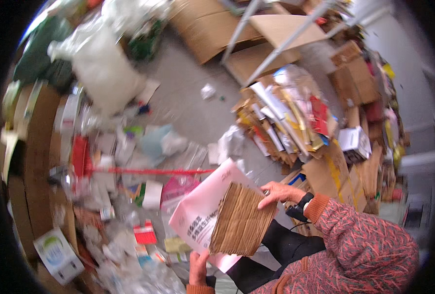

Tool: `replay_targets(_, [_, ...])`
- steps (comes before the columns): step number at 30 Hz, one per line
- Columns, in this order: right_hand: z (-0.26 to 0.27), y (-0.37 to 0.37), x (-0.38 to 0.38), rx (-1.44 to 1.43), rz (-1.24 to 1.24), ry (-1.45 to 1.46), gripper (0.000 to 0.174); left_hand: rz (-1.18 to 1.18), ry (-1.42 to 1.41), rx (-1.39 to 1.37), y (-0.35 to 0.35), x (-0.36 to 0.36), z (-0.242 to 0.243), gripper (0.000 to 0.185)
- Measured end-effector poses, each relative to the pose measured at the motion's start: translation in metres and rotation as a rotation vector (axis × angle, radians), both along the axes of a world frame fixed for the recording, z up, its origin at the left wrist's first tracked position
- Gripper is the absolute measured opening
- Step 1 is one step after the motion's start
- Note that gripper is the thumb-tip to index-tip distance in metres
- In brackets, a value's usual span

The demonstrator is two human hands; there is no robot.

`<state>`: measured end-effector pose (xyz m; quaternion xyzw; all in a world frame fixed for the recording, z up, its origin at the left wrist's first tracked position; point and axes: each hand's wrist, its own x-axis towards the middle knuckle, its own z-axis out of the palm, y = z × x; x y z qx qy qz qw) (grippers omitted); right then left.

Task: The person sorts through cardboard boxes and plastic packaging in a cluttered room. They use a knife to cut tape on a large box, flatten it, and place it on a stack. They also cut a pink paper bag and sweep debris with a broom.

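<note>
Above my lap I hold a pink printed sheet (199,213) with a piece of brown corrugated cardboard (237,220) lying over it. My right hand (281,193) grips both along their upper right edge, the thumb on the cardboard face. At the lower left, my left hand (199,266) pinches the pink sheet's edge near a corner of the cardboard. The sheet bears dark writing, partly covered by the cardboard. Its far corner rises tilted over the end of a red pole.
A red long-handled tool (147,171) lies across scattered paper and plastic on the floor. A stack of flattened cardboard and paper (280,117) stands at right, beyond it a metal frame (291,40). A stuffed translucent bag (100,70) sits upper left; a white box (57,255) lies lower left.
</note>
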<state>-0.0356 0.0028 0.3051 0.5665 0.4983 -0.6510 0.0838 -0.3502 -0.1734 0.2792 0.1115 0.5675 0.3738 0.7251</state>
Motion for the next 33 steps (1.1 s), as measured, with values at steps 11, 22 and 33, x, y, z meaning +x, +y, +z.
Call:
replay_targets(11, [0.090, -0.061, 0.068, -0.103, -0.259, 0.247, 0.046, 0.241, -0.078, 0.208, 0.104, 0.040, 0.076, 0.045])
replay_targets(22, [0.055, 0.003, 0.285, -0.164, -0.855, 0.317, 0.053, 0.015, -0.141, 0.085, 0.197, 0.241, 0.081, 0.046])
replay_targets(33, [0.040, 0.057, 0.379, 0.702, -0.480, -0.216, 0.037, 0.051, -0.059, 0.105, 0.281, 0.355, 0.096, 0.052])
